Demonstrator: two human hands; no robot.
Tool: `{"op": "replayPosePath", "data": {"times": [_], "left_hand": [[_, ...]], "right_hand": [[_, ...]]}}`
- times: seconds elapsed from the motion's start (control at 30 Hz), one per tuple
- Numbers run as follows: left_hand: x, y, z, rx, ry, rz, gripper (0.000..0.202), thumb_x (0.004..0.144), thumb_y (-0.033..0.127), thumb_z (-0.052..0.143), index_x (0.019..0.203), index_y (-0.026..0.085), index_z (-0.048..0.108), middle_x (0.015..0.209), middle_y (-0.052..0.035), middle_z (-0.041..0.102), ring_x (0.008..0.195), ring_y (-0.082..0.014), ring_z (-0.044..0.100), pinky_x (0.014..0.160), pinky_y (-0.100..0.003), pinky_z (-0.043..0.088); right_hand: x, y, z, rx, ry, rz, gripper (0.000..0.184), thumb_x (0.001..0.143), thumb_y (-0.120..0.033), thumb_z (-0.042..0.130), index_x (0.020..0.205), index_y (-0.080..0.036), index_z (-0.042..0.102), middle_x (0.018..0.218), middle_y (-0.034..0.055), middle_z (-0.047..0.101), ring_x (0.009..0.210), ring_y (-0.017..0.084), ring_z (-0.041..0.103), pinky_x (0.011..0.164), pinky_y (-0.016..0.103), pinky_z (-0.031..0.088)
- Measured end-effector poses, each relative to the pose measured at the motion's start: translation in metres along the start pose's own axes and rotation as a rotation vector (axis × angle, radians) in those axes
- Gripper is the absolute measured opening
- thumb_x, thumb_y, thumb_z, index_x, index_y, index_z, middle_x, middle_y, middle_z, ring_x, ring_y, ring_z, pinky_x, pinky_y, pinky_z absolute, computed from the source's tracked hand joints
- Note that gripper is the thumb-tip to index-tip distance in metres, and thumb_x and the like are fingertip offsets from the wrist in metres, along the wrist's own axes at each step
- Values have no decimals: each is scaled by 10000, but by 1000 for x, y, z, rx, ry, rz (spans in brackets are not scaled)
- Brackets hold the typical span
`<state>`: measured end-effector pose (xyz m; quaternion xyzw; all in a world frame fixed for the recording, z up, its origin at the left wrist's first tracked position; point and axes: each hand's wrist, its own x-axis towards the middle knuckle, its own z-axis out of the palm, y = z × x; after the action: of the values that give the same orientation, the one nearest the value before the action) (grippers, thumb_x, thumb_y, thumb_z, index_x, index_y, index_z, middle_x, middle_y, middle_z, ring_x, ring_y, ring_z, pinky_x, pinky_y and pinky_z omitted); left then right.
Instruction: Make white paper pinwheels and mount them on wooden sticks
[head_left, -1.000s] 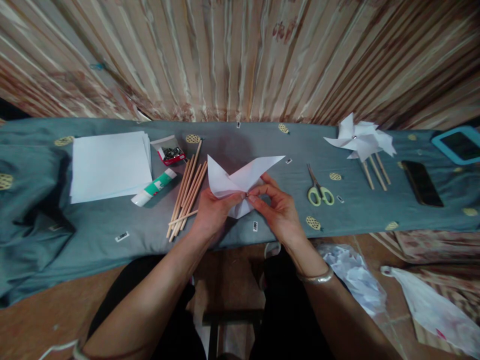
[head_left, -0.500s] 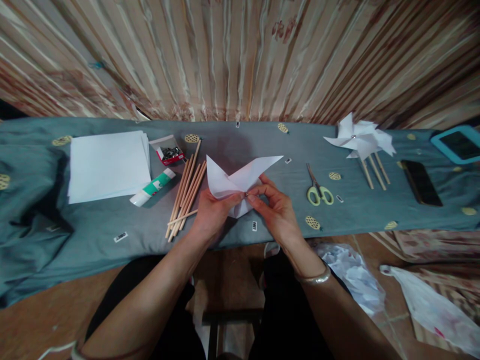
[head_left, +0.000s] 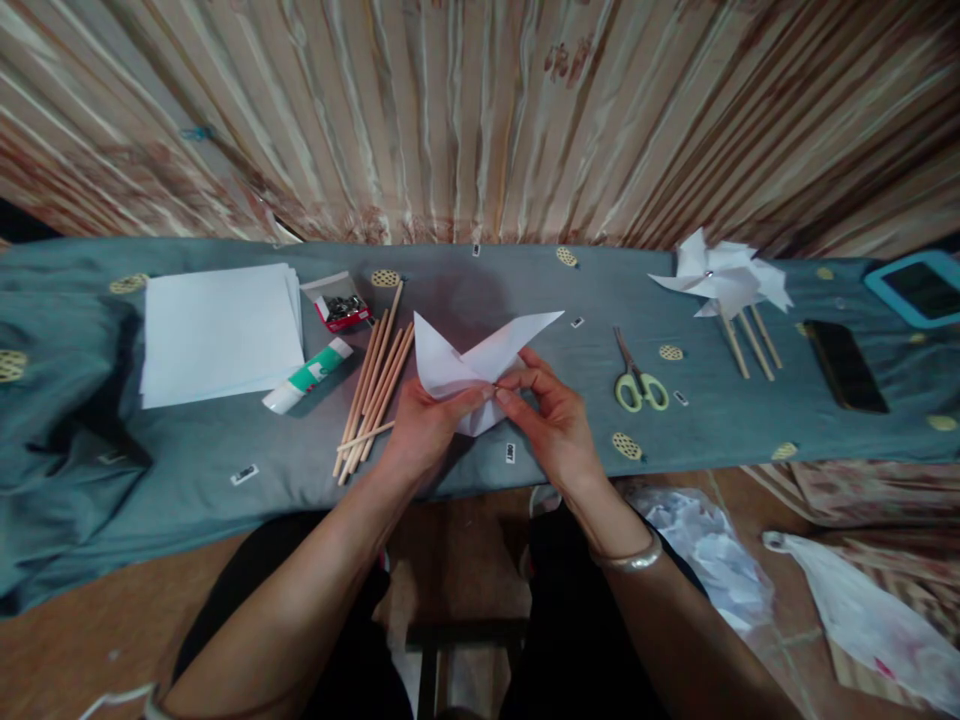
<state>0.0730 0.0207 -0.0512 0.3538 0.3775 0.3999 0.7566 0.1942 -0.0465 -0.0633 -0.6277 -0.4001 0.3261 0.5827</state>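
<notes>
A white folded paper piece [head_left: 466, 358] with pointed flaps is held above the grey-blue cloth-covered table [head_left: 480, 290]. My left hand [head_left: 424, 428] grips it from below with closed fingers. My right hand [head_left: 553, 415] pinches its centre, where a small pin-like thing seems to sit, too small to name. A bundle of wooden sticks [head_left: 376, 380] lies just left of my left hand.
A stack of white sheets [head_left: 219, 330], a glue tube [head_left: 307, 374] and a small box of pins [head_left: 339, 302] lie at the left. Green scissors [head_left: 637, 378], finished paper pinwheels on sticks [head_left: 726, 285], a black phone [head_left: 846, 365] and a blue-cased tablet [head_left: 919, 288] are at the right.
</notes>
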Motion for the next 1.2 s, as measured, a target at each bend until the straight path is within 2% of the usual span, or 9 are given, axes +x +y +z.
{"op": "replayPosePath", "data": {"times": [0.1,0.2,0.27,0.37,0.53,0.73,0.93,1.2], "left_hand": [[-1,2,1,11,9,-9,298,506,180,856,769,125,725,755,-34,750,657,-157,675,682,-281,555],[-1,5,2,0,12,-21,328,482,180,867,772,125,724,756,-33,753,662,-164,680,679,-283,557],[-2,6,2,-2,-6,-26,346,464,183,879,766,125,722,738,-30,750,663,-168,684,678,-284,559],[-2,7,1,17,-45,-44,341,460,206,891,745,124,722,703,-31,744,639,-165,681,662,-279,561],[-2,6,-1,56,-76,-78,306,486,226,889,728,127,729,741,-51,753,627,-157,679,656,-283,569],[-3,6,-1,91,-68,-84,276,496,209,873,719,124,734,730,-59,752,628,-163,680,653,-288,573],[-4,7,-2,149,-59,-58,288,517,212,863,762,118,745,775,-63,762,653,-155,682,670,-268,566],[-3,6,-5,219,-43,16,242,554,199,847,762,127,747,762,-45,762,655,-148,678,677,-254,553]], "right_hand": [[0,0,0,-8,25,-2,178,748,-335,728,897,-261,664,1400,38,529,1340,236,456,1160,473,294],[1,0,-3,-31,62,-5,433,707,-352,766,1106,-266,620,1405,58,526,1319,250,474,1146,478,324],[3,-2,-5,-25,42,-5,577,685,-349,785,1213,-266,567,1367,66,561,1296,249,496,1133,468,353],[6,-7,-9,46,-42,15,667,666,-317,801,1269,-274,520,1320,63,598,1236,238,548,1084,434,420],[7,-19,-13,150,-108,115,637,620,-337,837,1185,-279,549,1073,31,701,1008,231,660,896,394,543],[8,-21,-15,217,-126,219,614,543,-347,876,1078,-272,583,986,3,726,852,210,688,742,341,579],[9,-16,-14,219,-71,245,624,509,-329,875,1067,-264,606,971,-7,727,860,204,679,765,347,580],[9,-12,-11,172,-46,224,617,533,-366,864,1081,-245,608,953,8,734,886,219,680,796,377,575]]}}
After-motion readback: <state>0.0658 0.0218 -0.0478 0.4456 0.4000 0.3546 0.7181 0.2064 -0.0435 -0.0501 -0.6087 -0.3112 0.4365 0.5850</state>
